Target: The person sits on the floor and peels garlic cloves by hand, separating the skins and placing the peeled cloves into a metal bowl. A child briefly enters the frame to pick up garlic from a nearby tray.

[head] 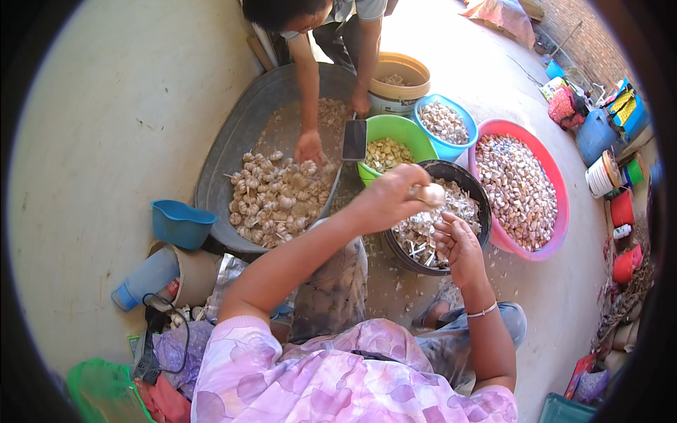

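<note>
My left hand (389,198) holds a pale garlic bulb (431,195) over a black tub (415,269) of garlic skins and stalks. Just below the bulb, my right hand (459,244) has its fingers apart and slightly curled, with nothing seen in it. Garlic bulbs (280,198) are heaped in a large dark grey tub (217,174) on the left. Separated cloves fill a pink basin (561,211); a light blue basin (441,99) holds more. Yellowish cloves or slices lie in a green basin (402,124). A black phone-like device (354,140) sits between the grey tub and the green basin.
Another person (309,90) bends over the grey tub, one hand among the bulbs, the other at its rim. Behind stands a yellow-rimmed bucket (400,93). A blue plastic scoop or container (182,224) and a tipped beige bucket (198,275) are left. Assorted containers line the right wall.
</note>
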